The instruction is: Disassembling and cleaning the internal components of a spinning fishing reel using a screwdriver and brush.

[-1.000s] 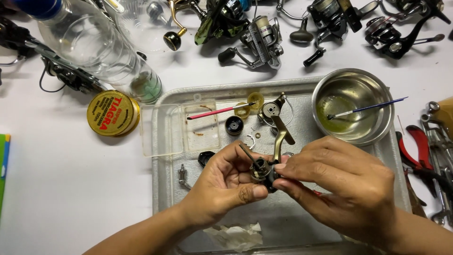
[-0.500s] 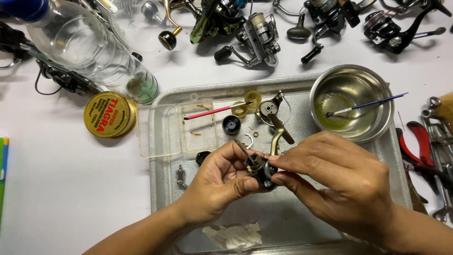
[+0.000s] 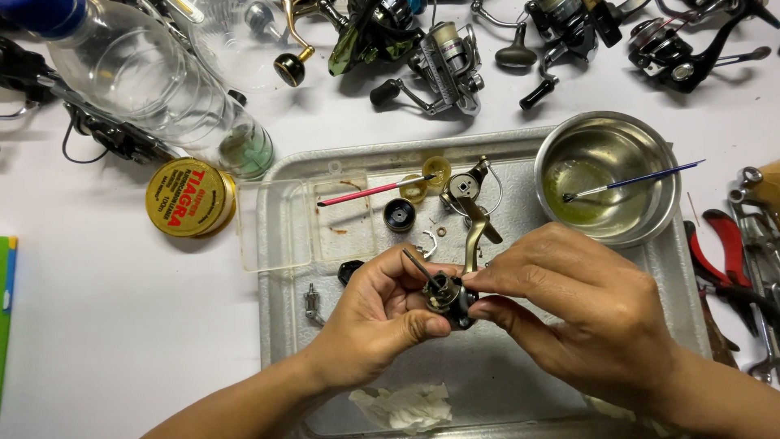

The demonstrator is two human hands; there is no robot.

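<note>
Held item: small dark reel part [image 3: 445, 294] with a thin shaft projecting up and to the left, suspended above the middle of the metal tray [image 3: 520, 382], touching neither tray nor bench.

Left hand [image 3: 378, 321]: closed around the reel part from the left, thumb and forefinger pinching its body.

Right hand [image 3: 581, 313]: closed on the same part from the right, fingertips meeting it at its right side.

On the tray, behind the hands: bronze-coloured reel arm [image 3: 475, 232], partly hidden by the right hand; grey reel housing piece [image 3: 465, 189]; two yellowish washers [image 3: 429, 177]; small black ring [image 3: 400, 215]; red-handled brush [image 3: 374, 192] lying across a clear plastic lid [image 3: 284, 226]; small screw piece [image 3: 311, 302] near the left edge. Steel bowl [image 3: 609, 175] stood in the far right corner, holding greenish liquid and a blue-handled brush [image 3: 634, 179]. Crumpled tissue [image 3: 404, 404] lay at the near edge.

On the white bench [image 3: 122, 325]: round yellow tin [image 3: 189, 197] left of the tray; clear plastic bottle [image 3: 154, 89] lying beyond it; several fishing reels [image 3: 443, 61] along the far edge; red-handled pliers [image 3: 723, 256] to the right.
</note>
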